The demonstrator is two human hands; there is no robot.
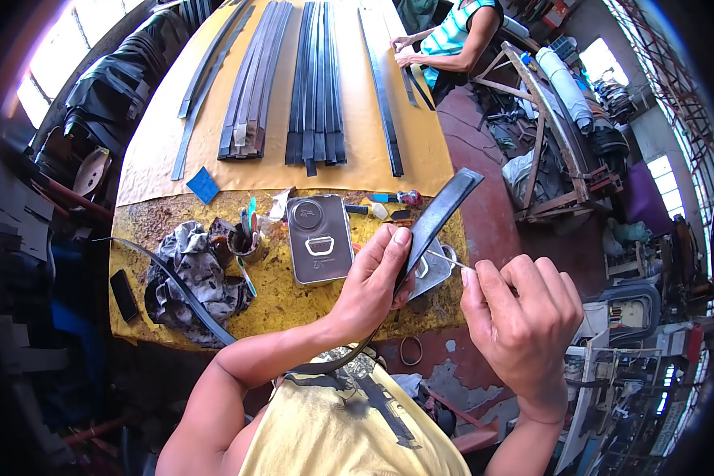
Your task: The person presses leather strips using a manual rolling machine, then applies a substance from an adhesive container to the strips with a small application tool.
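My left hand (pixel 379 266) grips a black leather strap (pixel 446 210) with the thumb on top. The strap's wide end points up and to the right, and its tail runs down past my lap and off to the left over the table edge. Between the thumb and fingers of my right hand (pixel 523 317) is a thin pale stick-like tool (pixel 449 259), its tip hidden at or close to the strap's edge. Beneath my hands a flat metal container (pixel 432 274) lies partly covered. Another rectangular metal container (pixel 320 262) lies left of it.
Bundles of black straps (pixel 317 103) lie on the tan sheet (pixel 155 159). A crumpled rag (pixel 194 274), a cup of brushes (pixel 246 242), a dark phone-like slab (pixel 124 295) and a blue square (pixel 203 186) sit around the yellow table. A co-worker's hands (pixel 404 54) touch straps at the far right.
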